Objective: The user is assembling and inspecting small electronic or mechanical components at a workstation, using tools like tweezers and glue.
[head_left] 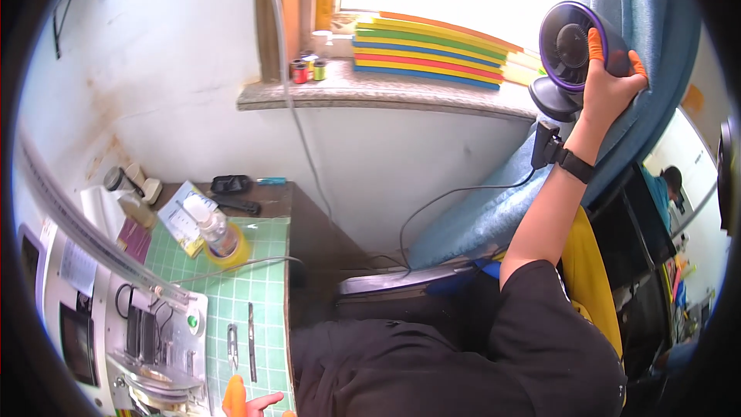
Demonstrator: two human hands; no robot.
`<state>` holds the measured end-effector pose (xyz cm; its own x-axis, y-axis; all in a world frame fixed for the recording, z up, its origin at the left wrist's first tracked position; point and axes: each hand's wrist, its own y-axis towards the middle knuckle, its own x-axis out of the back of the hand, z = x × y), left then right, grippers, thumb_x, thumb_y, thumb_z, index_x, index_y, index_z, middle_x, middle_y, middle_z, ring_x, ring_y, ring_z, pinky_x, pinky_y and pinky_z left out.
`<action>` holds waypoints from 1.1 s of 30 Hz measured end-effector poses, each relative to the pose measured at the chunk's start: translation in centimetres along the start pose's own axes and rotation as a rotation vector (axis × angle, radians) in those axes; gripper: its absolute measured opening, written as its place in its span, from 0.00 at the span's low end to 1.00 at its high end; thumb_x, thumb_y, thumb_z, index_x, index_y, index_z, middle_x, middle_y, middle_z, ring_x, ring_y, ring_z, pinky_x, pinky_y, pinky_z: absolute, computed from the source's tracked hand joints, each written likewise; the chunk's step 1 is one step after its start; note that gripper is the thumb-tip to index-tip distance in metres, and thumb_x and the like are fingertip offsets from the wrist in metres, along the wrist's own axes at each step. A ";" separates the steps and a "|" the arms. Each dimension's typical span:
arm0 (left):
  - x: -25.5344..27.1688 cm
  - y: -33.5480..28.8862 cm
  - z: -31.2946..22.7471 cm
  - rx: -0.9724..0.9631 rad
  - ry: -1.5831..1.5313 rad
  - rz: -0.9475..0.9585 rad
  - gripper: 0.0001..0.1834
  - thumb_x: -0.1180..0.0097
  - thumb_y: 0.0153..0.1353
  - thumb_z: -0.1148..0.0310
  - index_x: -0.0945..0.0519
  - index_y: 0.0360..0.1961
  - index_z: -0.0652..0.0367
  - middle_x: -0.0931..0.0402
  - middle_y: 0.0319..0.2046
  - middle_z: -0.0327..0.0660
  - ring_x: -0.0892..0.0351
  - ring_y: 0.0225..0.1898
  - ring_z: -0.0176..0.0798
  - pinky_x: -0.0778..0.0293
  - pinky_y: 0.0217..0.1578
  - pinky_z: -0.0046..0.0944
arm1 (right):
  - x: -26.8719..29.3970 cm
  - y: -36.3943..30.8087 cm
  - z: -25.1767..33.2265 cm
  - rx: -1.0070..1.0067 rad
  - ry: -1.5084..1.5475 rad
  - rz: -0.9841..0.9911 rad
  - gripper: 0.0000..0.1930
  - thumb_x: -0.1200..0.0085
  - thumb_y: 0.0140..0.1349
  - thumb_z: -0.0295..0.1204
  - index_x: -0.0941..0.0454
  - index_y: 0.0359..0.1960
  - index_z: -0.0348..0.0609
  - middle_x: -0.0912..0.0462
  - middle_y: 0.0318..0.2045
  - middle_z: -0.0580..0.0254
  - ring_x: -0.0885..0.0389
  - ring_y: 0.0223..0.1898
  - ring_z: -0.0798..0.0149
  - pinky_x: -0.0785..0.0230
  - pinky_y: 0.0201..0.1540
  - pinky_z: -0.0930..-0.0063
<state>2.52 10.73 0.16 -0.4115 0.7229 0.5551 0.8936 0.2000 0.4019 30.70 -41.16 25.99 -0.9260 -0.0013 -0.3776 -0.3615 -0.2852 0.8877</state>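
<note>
At the upper right my right hand (610, 81) grips a small round dark fan (570, 46) with a purple rim, its fingers around the housing. Orange finger covers show on some of its fingers. The fan stands on a round dark base (554, 100) at the end of the windowsill. A black strap with a small device circles the right wrist. My left hand (251, 401) is at the lower edge, partly cut off, its visible fingers apart. An orange cover is on one of them. Nearest it, on a green gridded mat (266, 293), lie thread snips (233, 346) and slim dark tweezers (252, 342).
Colourful foam sheets (432, 50) and small spools (299, 71) sit on the sill (370, 96). A blue curtain (656, 69) hangs beside the fan. A bottle (220, 235) in a yellow holder stands on the mat. A machine (158, 347) fills the left. A cable (401, 224) dangles from the right wrist.
</note>
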 end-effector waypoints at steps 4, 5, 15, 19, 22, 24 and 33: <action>-1.2 -0.4 -0.8 0.088 -0.222 -0.066 0.27 0.42 0.73 0.63 0.29 0.66 0.69 0.34 0.69 0.55 0.23 0.57 0.48 0.32 0.62 0.43 | 2.2 2.1 -0.1 0.094 -0.197 -0.118 0.50 0.17 0.44 0.56 0.30 0.55 0.28 0.26 0.51 0.39 0.23 0.56 0.42 0.28 0.65 0.53; -1.3 -0.3 -1.0 0.082 -0.224 -0.058 0.27 0.42 0.73 0.63 0.29 0.66 0.69 0.34 0.69 0.55 0.23 0.57 0.48 0.32 0.62 0.43 | 2.4 2.2 -0.4 0.095 -0.206 -0.121 0.50 0.17 0.44 0.56 0.30 0.55 0.28 0.26 0.51 0.39 0.23 0.56 0.42 0.28 0.65 0.53; -2.4 -0.1 -3.1 0.154 -0.372 -0.063 0.29 0.42 0.73 0.64 0.32 0.69 0.70 0.34 0.69 0.54 0.22 0.55 0.47 0.31 0.60 0.42 | 0.9 1.0 -3.7 0.212 -0.211 -0.141 0.44 0.18 0.48 0.51 0.28 0.55 0.32 0.24 0.51 0.43 0.22 0.55 0.48 0.25 0.62 0.55; -3.1 -0.7 -4.2 0.218 -0.402 -0.119 0.30 0.42 0.73 0.64 0.34 0.70 0.71 0.34 0.69 0.54 0.21 0.53 0.47 0.30 0.59 0.42 | -0.4 -1.7 -2.4 -0.351 0.474 0.072 0.29 0.27 0.64 0.38 0.28 0.56 0.32 0.18 0.51 0.46 0.14 0.51 0.57 0.17 0.54 0.70; -3.0 -0.8 -3.2 0.172 -0.326 -0.094 0.33 0.41 0.72 0.67 0.38 0.72 0.71 0.33 0.68 0.53 0.21 0.51 0.46 0.28 0.56 0.41 | 0.1 -2.8 0.1 -0.522 0.726 0.198 0.25 0.31 0.68 0.37 0.27 0.58 0.35 0.17 0.50 0.48 0.14 0.51 0.60 0.18 0.53 0.73; -3.0 -0.5 -3.1 0.140 -0.277 -0.082 0.33 0.41 0.72 0.67 0.37 0.72 0.71 0.33 0.67 0.53 0.21 0.51 0.46 0.28 0.56 0.40 | -1.1 -3.1 0.2 -0.427 0.576 0.217 0.25 0.31 0.67 0.35 0.26 0.58 0.35 0.17 0.51 0.49 0.15 0.53 0.59 0.19 0.55 0.72; -3.5 0.5 -3.6 0.125 -0.241 -0.053 0.30 0.41 0.71 0.72 0.34 0.71 0.71 0.33 0.67 0.53 0.21 0.50 0.46 0.26 0.57 0.41 | -2.6 -5.0 -3.4 -0.218 0.149 0.266 0.23 0.35 0.63 0.28 0.23 0.59 0.37 0.18 0.56 0.54 0.22 0.61 0.60 0.28 0.64 0.68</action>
<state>3.78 5.95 1.07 -0.4166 0.8430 0.3402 0.8935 0.3108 0.3241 35.32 -42.99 21.65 -0.9525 -0.2379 -0.1903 -0.0644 -0.4535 0.8889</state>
